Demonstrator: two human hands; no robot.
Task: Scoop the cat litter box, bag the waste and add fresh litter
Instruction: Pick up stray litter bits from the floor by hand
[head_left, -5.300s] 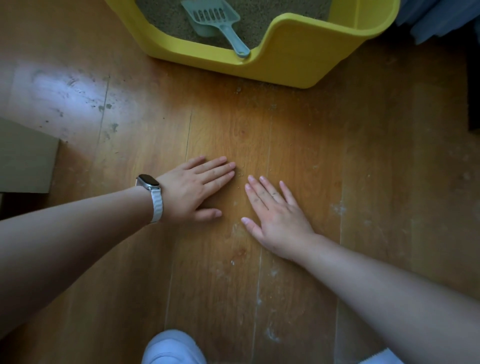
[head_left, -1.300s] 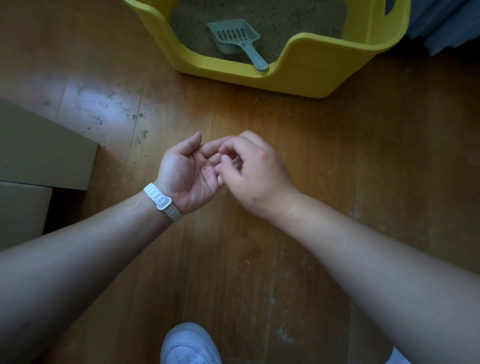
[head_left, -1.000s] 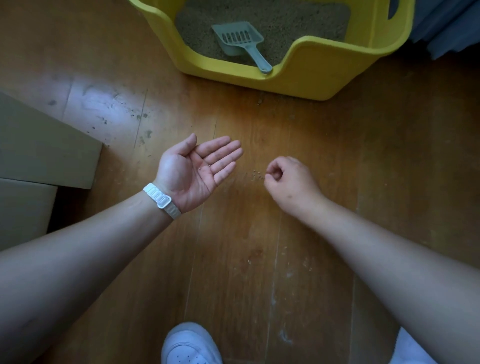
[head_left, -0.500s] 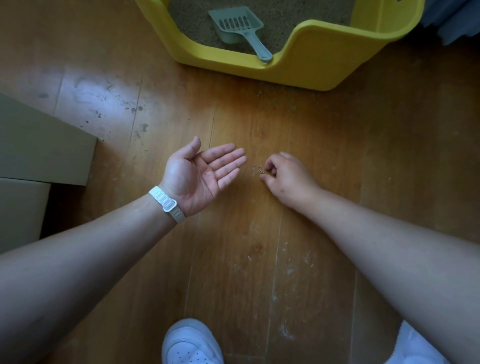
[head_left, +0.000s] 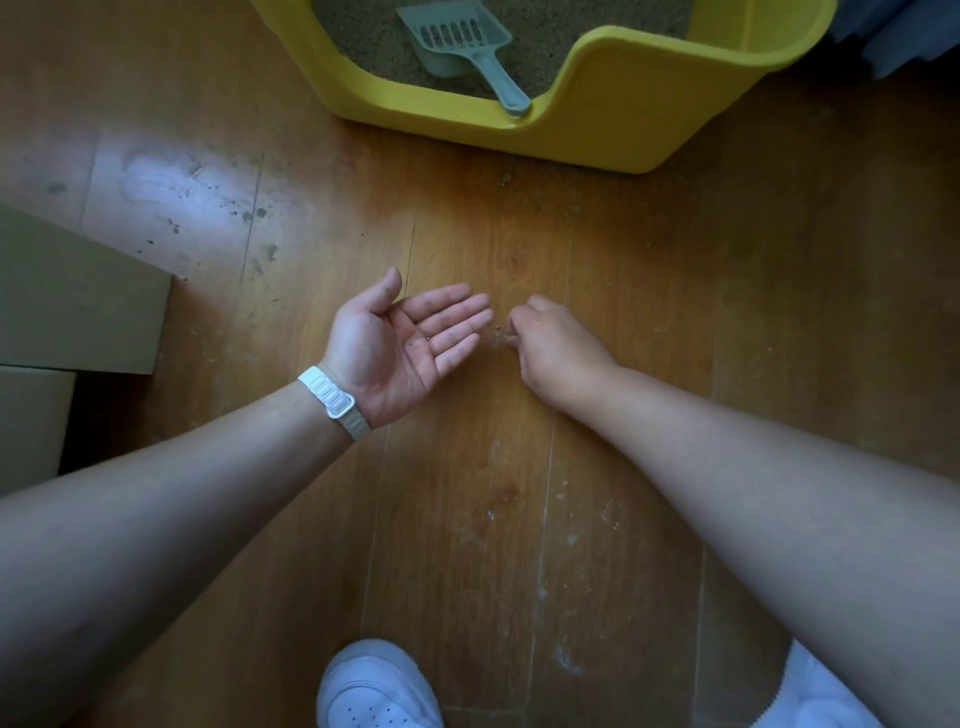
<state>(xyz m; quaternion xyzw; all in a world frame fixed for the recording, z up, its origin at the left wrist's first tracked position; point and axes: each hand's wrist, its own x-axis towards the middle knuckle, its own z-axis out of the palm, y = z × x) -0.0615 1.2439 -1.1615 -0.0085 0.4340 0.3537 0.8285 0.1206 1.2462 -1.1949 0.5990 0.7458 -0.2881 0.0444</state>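
**Asker:** What are your hands doing?

**Me:** My left hand (head_left: 400, 345) lies palm up just above the wooden floor (head_left: 779, 312), fingers straight and spread wide, gripping nothing. A few dark specks sit on it. My right hand (head_left: 556, 353) is knuckles up at its 3 o'clock, fingers curled narrow into a pinch on the boards.

**Asker:** A pinch on what?

**Me:** It sits at the stray litter grains (head_left: 500, 335), which lie between my two hands. My fingertips are hidden under the hand, so I cannot tell whether a grain is between them.

**Asker:** Where is the litter box?

**Me:** The yellow litter box (head_left: 623, 119) is at 12 o'clock, well apart from both hands. The grey slotted scoop (head_left: 462, 41) lies in its litter (head_left: 571, 26), with the handle end resting on the low front lip.

**Asker:** How far along are you?

**Me:** I judge this a side job, clearing spilled grains off the floor. More grit lies by the front of the litter box. I see no waste bag and no sack of fresh litter, only a cardboard box (head_left: 78, 301) at 9 o'clock and my white shoe (head_left: 379, 686) at 6. Bagging and topping up look undone. I cannot tell whether the litter has been scooped.
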